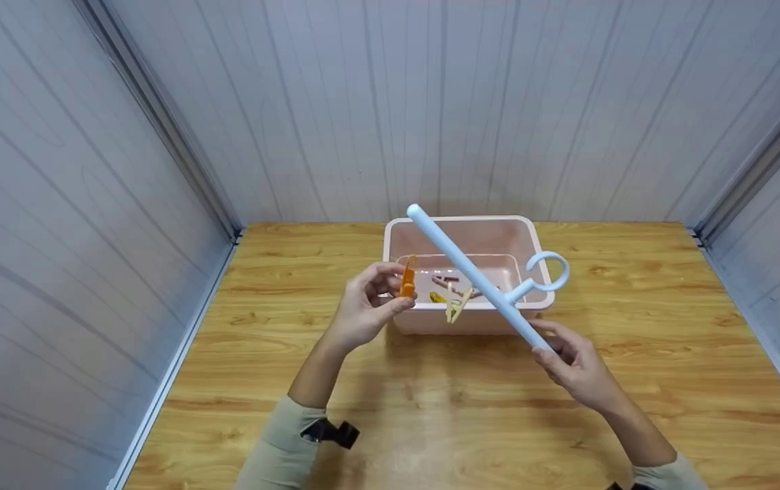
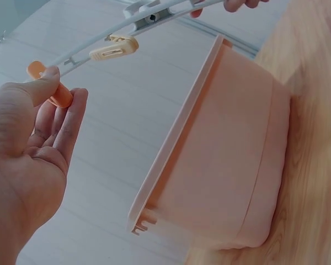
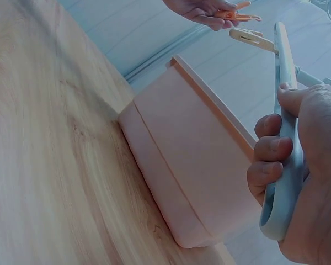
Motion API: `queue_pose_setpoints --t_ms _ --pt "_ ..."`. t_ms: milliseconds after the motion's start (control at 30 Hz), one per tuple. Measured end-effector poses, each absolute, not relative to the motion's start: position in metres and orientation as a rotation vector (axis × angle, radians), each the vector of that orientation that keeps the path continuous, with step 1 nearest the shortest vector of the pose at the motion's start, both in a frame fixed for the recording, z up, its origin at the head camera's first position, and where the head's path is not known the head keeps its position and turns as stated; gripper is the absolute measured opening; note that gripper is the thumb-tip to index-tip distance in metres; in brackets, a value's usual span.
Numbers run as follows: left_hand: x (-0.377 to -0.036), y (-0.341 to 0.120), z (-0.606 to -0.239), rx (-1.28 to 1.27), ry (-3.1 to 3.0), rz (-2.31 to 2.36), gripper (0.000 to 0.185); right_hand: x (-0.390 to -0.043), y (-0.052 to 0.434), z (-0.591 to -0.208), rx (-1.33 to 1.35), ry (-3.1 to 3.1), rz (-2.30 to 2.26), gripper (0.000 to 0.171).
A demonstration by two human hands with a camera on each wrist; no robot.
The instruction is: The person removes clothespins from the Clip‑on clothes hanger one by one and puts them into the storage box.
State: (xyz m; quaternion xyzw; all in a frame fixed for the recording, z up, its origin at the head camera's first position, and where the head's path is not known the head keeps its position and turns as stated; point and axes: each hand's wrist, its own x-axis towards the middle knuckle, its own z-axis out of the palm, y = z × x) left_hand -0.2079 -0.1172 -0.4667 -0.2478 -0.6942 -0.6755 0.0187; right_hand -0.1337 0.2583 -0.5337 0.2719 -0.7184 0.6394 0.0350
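Observation:
My right hand (image 1: 582, 373) grips a pale blue clothes hanger (image 1: 461, 262) near one end, holding it slantwise above the bin with its hook to the right. A cream clothespin (image 2: 115, 49) hangs from the hanger's lower bar. Between thumb and fingertips, my left hand (image 1: 359, 313) pinches an orange clothespin (image 1: 408, 279) over the bin's left front corner. In the head view, this clothespin is left of the hanger and apart from it. Inside the pink bin (image 1: 461, 320) lie a yellow clothespin (image 1: 437, 297) and a dark pink clothespin (image 1: 443, 280), partly hidden.
The bin stands on a wood-grain table (image 1: 281, 354) near the back wall (image 1: 335, 109). Pale panelled walls enclose the table at the left, back and right.

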Motion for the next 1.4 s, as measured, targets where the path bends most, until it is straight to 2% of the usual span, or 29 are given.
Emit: queue_pose_setpoints --t_ms 367,1200,1400 --pt "-0.220 -0.111 -0.468 -0.733 -2.223 -2.057 0.043 -0.130 0.267 -0.533 0.830 -2.202 1.929 0.048" --pt "-0.272 -0.084 -0.472 -0.428 -2.269 -2.127 0.042 -0.117 0.293 -0.535 0.709 -2.233 1.923 0.045" --pt "-0.283 -0.081 -0.473 -0.424 -2.361 -2.052 0.041 -0.113 0.299 -0.536 0.658 -2.251 1.915 0.046"
